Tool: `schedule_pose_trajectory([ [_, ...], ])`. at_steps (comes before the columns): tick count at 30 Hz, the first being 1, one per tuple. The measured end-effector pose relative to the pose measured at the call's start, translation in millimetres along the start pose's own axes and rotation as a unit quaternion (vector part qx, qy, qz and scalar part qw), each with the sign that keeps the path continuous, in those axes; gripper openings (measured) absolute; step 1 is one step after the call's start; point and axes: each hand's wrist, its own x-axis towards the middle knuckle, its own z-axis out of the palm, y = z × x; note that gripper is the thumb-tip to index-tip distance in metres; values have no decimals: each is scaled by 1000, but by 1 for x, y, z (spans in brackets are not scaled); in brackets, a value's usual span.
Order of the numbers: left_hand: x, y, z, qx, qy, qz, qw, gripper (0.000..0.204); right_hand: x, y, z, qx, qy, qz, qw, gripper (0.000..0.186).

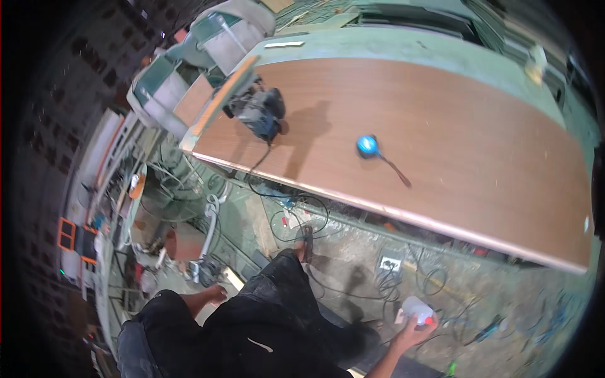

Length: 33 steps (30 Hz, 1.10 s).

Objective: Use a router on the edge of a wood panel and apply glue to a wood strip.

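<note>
My right hand [414,334] is closed around a white plastic bottle [417,308] with a red cap, held low over the floor at the lower right. My left hand [215,295] is beside my leg at the lower left, its fingers loosely curled, with nothing visible in it. Ahead of me a brown wooden panel [479,138] lies across the work table. On its left part rests a blue and black corded power tool [257,116]. A blue tape measure [367,146] with a dark strap sits near the panel's middle. Both hands are apart from the panel.
A black cord [251,179] hangs from the tool over the panel's edge and loops on the floor. A socket box [389,263] lies among cables below the table. Green and grey chairs [220,38] stand at the far left. Leaning strips and clutter [129,201] line the left side.
</note>
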Motion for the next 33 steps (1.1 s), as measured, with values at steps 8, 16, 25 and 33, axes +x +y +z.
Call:
schedule_pose_trajectory([
  [8,82,-26,-278,-472,358,8,806,32,-17,-252,319,-35,-173,-109,978,55],
  [16,59,74,-595,-580,412,312,630,40,-30,-272,524,-69,-255,-117,957,52],
  [25,19,161,-673,-433,408,421,684,37,-13,-181,600,-144,-300,-71,940,51],
  [33,53,213,-754,-413,291,447,738,54,-20,-196,584,-235,-251,-167,924,52],
])
